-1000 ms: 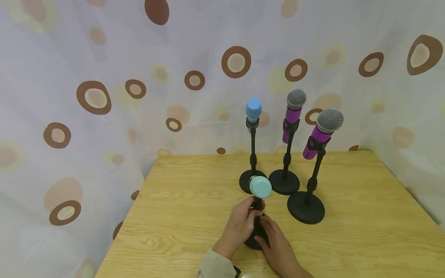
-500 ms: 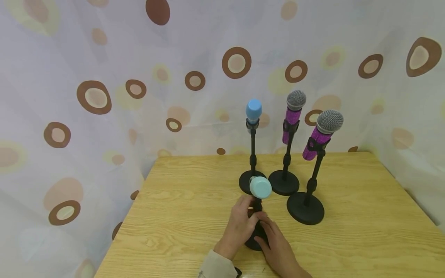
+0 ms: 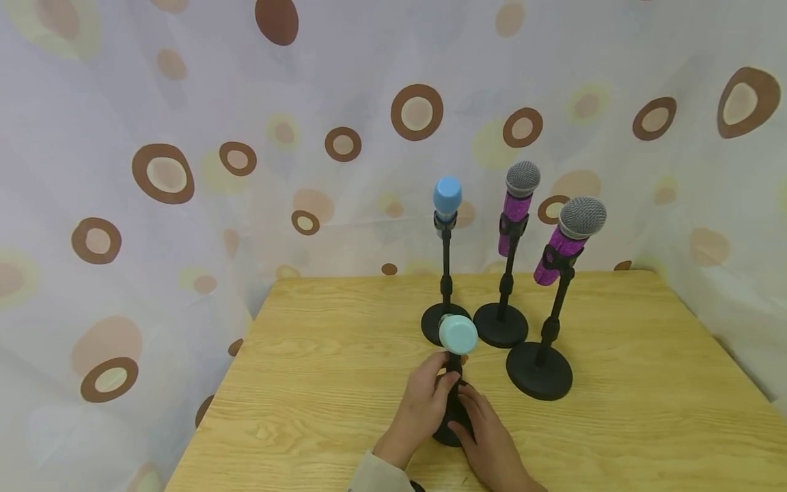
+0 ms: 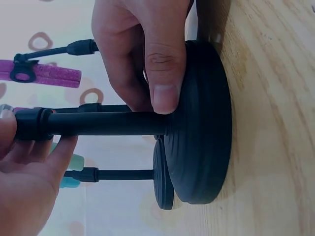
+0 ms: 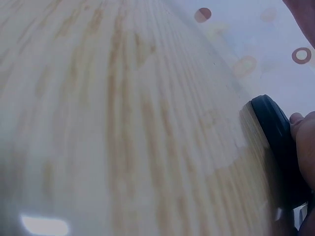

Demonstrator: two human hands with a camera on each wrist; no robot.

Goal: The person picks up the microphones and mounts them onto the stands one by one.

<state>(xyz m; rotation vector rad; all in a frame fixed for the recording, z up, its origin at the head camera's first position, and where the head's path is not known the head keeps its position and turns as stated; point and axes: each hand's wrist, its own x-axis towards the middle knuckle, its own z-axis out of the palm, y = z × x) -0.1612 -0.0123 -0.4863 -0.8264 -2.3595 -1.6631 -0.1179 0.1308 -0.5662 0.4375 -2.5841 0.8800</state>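
Note:
A black microphone stand (image 3: 456,410) stands upright on the wooden table, bearing a microphone with a mint-green end (image 3: 458,334). My left hand (image 3: 419,403) grips the collar (image 4: 33,124) on the stand's pole with thumb and fingers. Lower down, my right hand (image 3: 492,441) holds the round base (image 4: 202,123), its thumb and fingers near the foot of the pole in the left wrist view. At the right edge of the right wrist view, the base (image 5: 278,142) shows beside part of a hand. The microphone's lower part is hidden in the head view.
Behind stands a stand with a blue-ended microphone (image 3: 447,196). To its right are two stands with purple glitter microphones, one farther back (image 3: 516,207) and one nearer (image 3: 559,249). The wooden table (image 3: 320,355) meets a spotted curtain (image 3: 258,102) at the back.
My left thumb and fingers have shifted around the stand's collar, reaching across it and then drawing back. The right hand stays at the base, and the stand keeps its place.

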